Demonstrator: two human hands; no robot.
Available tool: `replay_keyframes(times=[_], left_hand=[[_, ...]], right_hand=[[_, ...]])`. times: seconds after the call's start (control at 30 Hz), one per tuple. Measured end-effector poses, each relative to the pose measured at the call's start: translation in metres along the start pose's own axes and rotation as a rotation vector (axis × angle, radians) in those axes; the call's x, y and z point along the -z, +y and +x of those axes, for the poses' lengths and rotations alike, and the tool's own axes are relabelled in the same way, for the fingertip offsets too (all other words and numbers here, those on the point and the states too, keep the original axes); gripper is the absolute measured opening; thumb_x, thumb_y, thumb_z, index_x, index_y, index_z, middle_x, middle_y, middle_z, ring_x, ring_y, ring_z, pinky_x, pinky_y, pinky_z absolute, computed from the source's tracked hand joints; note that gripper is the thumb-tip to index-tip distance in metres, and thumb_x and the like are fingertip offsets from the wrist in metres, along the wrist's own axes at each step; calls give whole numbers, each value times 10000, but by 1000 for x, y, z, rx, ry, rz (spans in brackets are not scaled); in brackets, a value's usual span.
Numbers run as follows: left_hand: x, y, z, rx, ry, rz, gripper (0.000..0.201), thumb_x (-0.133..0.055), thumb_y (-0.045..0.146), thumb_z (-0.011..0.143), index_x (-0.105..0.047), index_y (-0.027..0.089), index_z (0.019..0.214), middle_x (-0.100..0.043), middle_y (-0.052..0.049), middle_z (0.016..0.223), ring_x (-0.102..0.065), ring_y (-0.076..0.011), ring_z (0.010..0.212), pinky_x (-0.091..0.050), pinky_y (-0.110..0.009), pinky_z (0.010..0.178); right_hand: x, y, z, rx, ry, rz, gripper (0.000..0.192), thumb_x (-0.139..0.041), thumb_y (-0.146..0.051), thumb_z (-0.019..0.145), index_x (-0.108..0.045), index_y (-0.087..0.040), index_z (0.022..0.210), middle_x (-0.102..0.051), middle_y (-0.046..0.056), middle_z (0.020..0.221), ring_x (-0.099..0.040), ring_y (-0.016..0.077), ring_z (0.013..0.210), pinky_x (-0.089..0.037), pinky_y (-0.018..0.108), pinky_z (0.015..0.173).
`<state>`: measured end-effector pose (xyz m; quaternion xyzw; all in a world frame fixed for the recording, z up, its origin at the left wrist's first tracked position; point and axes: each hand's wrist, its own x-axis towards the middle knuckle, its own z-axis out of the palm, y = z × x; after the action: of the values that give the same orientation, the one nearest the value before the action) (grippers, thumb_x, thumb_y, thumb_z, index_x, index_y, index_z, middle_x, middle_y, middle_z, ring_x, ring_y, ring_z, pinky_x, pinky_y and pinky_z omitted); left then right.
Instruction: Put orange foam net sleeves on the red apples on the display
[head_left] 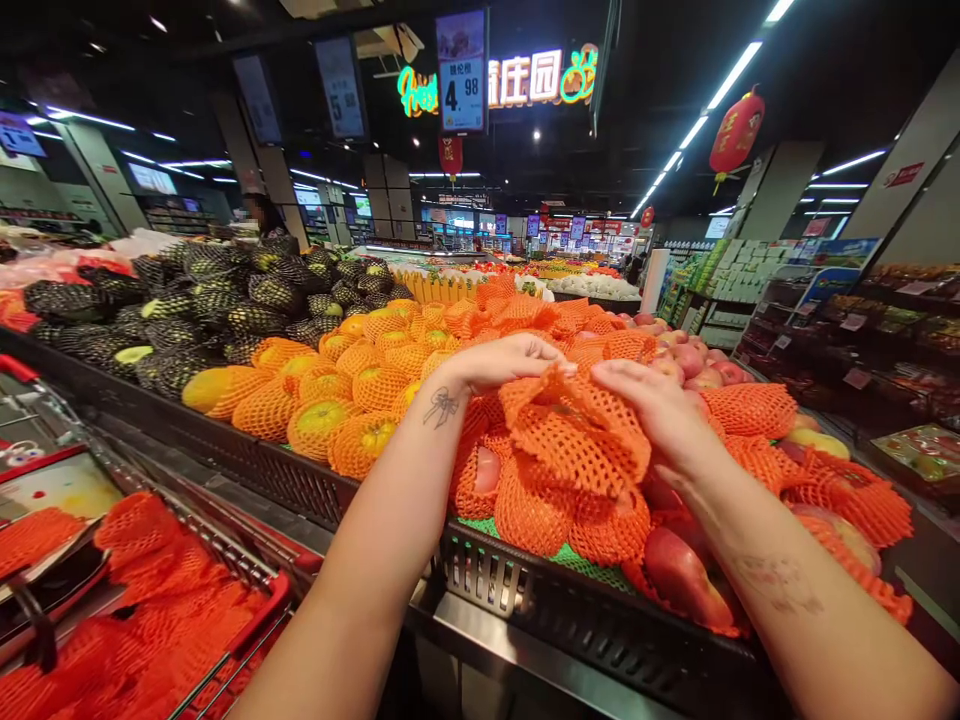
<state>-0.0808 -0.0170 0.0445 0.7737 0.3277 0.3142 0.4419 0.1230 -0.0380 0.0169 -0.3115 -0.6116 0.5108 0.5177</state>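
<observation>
Both hands are at an orange foam net sleeve (581,435) raised over the front of the apple display. My left hand (514,362) reaches in from the left, its fingers bent and closed at the sleeve's top edge. On the other side my right hand (649,405) has its fingers pressed together along the sleeve's upper right; its thumb is mostly hidden. Whether an apple is inside the sleeve I cannot tell. Just below sit netted apples (532,505) and a bare red apple (686,575) in a black slotted crate (570,610).
Yellow netted melons (319,425) and dark netted green melons (202,300) lie left. A shopping cart (281,590) holding many orange nets (172,600) stands at the lower left. Bare apples (694,360) are piled behind my right hand; shelves (847,320) stand right.
</observation>
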Motion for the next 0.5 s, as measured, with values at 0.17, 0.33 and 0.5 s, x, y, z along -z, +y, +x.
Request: replay_keyframes(times=[0.17,0.33,0.5], left_hand=[[10,1,-6,19,50,247,353,-762,490,792,-690,206,597,-580,9,536,-491,-107,472,-410,-278,513],[9,6,-13,46,-247,290,204,-847,390,669,-736,219,652,-649,15,584,-556,-144,515,-441,-267,521],[11,-11,-5,96,-133,381,70,-739,237,647,-751,238,716,-714,39,669,-599,-152,576,-435,-235,540]], right_hand=[[3,7,0,53,94,-311,431,-826,-588,640,-674,-215,794,-664,-14,630,-511,142,541,-352,281,524],[15,0,-5,0,-281,-569,386,-793,-576,711,-704,-201,696,-633,-7,645,-471,133,564,-320,284,519],[17,7,-4,127,-250,-821,288,-621,-443,900,-606,-222,716,-595,-13,662,-496,158,588,-353,297,556]])
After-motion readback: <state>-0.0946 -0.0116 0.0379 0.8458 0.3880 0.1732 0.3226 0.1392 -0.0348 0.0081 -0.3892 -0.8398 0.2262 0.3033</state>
